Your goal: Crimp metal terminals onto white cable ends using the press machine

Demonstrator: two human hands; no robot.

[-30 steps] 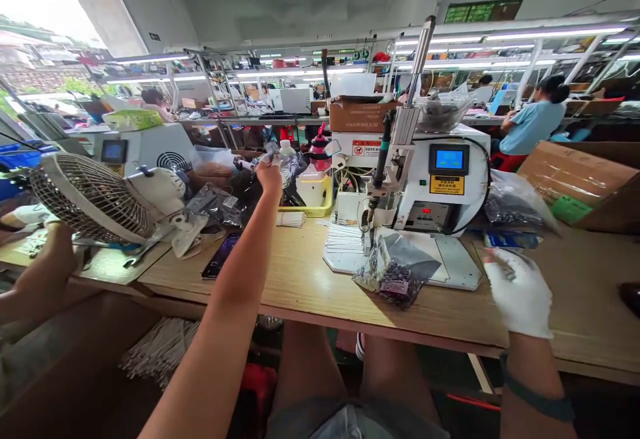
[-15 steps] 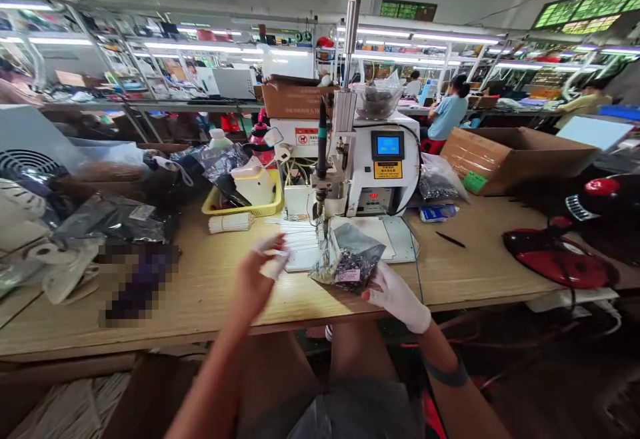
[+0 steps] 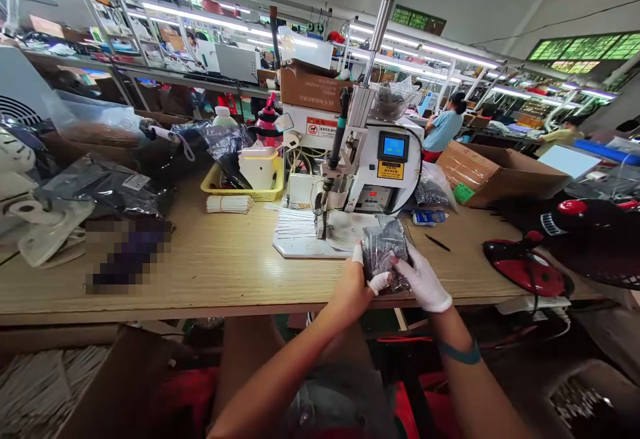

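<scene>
Between my two hands is a clear plastic bag [image 3: 383,249] filled with small dark parts, at the front edge of the bench. My left hand [image 3: 357,286], with white coverings on some fingertips, grips the bag's left side. On its right side my right hand [image 3: 423,279], in a white glove with bare fingertips, is closed around it. Just behind the bag stands a white bench machine [image 3: 367,179] with a blue screen and an upright metal cylinder. Thin white strips [image 3: 297,224] lie in a row on the machine's base plate [image 3: 300,249].
A yellow basket [image 3: 243,192] holding a white container stands left of the machine, with a bundle of white strips [image 3: 230,204] before it. To the right are a black pen [image 3: 437,242], a cardboard box [image 3: 493,172] and a red-based fan [image 3: 530,272]. Dark plastic bags [image 3: 105,186] lie at left.
My left hand has moved right and now grips the bag. The bag has shifted right, away from the machine's base plate, with my right hand. The view has turned and tilted.
</scene>
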